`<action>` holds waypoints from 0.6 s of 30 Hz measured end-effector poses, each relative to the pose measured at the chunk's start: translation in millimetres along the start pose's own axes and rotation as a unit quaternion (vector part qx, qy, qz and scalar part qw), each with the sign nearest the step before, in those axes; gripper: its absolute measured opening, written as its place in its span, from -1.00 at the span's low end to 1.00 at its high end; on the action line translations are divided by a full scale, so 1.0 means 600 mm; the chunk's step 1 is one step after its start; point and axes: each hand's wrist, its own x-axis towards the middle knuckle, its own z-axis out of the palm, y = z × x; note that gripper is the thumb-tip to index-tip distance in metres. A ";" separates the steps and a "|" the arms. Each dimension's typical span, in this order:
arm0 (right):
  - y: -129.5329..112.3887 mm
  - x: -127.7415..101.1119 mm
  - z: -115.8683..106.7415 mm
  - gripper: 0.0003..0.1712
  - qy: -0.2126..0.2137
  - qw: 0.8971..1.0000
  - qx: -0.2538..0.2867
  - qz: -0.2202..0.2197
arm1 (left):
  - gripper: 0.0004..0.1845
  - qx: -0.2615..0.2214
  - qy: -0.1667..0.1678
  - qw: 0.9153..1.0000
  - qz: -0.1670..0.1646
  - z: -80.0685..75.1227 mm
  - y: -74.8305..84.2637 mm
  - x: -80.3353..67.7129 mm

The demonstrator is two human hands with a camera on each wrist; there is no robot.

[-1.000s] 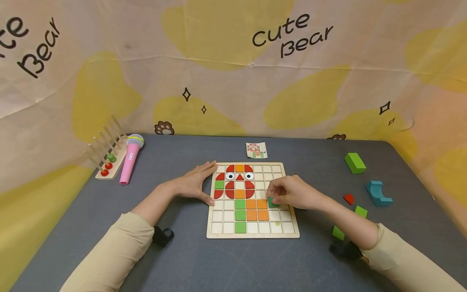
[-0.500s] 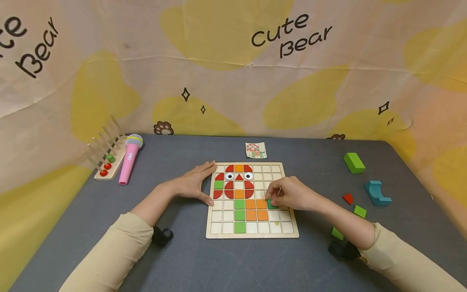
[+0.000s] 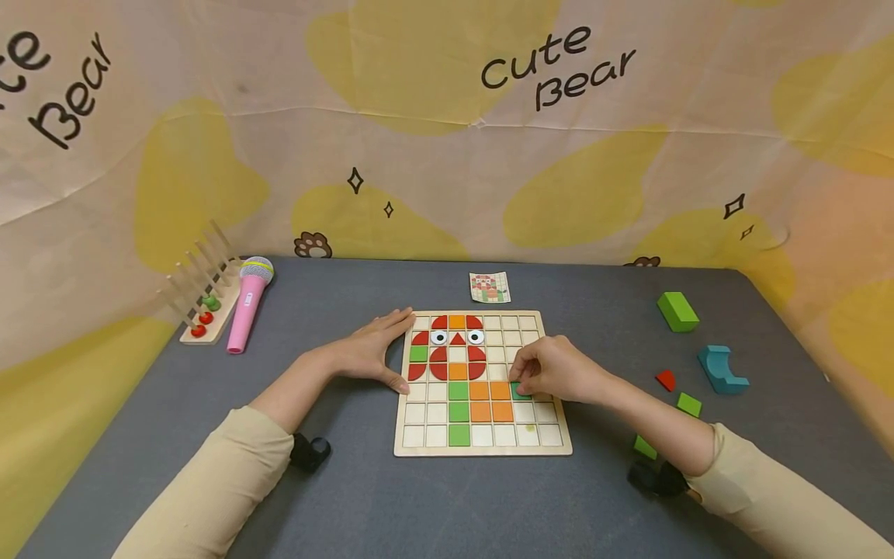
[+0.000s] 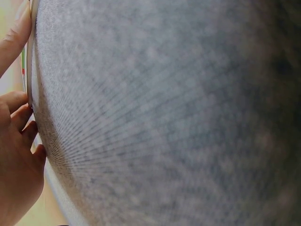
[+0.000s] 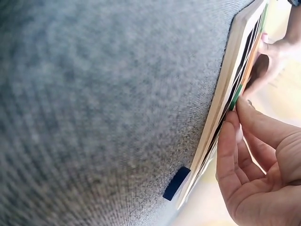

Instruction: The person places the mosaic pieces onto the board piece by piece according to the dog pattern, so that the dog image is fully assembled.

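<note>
Green square tile (image 3: 519, 390) pinched under right hand (image 3: 559, 371) fingertips on wooden grid board (image 3: 482, 448), left hand (image 3: 370, 351) flat, fingers straight against board edge

The wooden grid puzzle board (image 3: 483, 446) lies on the grey felt bench (image 3: 433, 505), between the left hand (image 3: 370, 351) and the right hand (image 3: 559, 371). The left hand rests against the board's left edge. The right hand rests on the board's right part, pinching a green square tile (image 3: 519, 390) just right of the orange square tiles (image 3: 490, 401). Behind the board lies a small pattern card (image 3: 490, 287). Well left of the left hand lie a pink toy microphone (image 3: 247, 305) and a wooden peg rack (image 3: 202, 299). Right of the right hand lie a green rectangular block (image 3: 678, 311), a teal arched block (image 3: 722, 369) and a red triangle tile (image 3: 667, 380).
</note>
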 end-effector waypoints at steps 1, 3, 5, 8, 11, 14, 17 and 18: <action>0.000 0.000 0.000 -0.84 0.001 1.000 -0.001 -0.002 | 0.33 0.000 0.000 1.000 0.000 0.000 0.001 0.000; -0.001 -0.001 -0.002 -0.83 0.001 1.000 -0.001 -0.004 | 0.33 -0.001 0.000 1.000 0.001 0.000 0.001 0.000; 0.000 -0.004 -0.008 -0.83 0.002 1.000 0.001 -0.002 | 0.33 -0.001 0.000 1.000 0.005 0.002 0.000 0.002; 0.005 -0.013 -0.027 -0.85 0.009 1.000 -0.001 0.003 | 0.34 0.000 -0.001 1.000 0.010 0.006 -0.001 0.005; 0.017 -0.027 -0.054 -0.84 0.019 1.000 -0.004 0.015 | 0.34 0.000 0.000 1.000 0.010 0.006 -0.002 0.006; 0.037 -0.044 -0.081 -0.84 0.019 0.999 -0.008 0.030 | 0.33 -0.001 0.000 1.000 0.005 0.004 -0.003 0.005; 0.060 -0.065 -0.101 -0.85 0.004 0.999 -0.006 0.040 | 0.33 0.002 -0.002 1.000 0.001 0.003 -0.006 0.005; 0.068 -0.073 -0.106 -0.86 -0.004 0.999 -0.001 0.044 | 0.33 0.003 -0.003 1.000 0.000 0.004 -0.007 0.005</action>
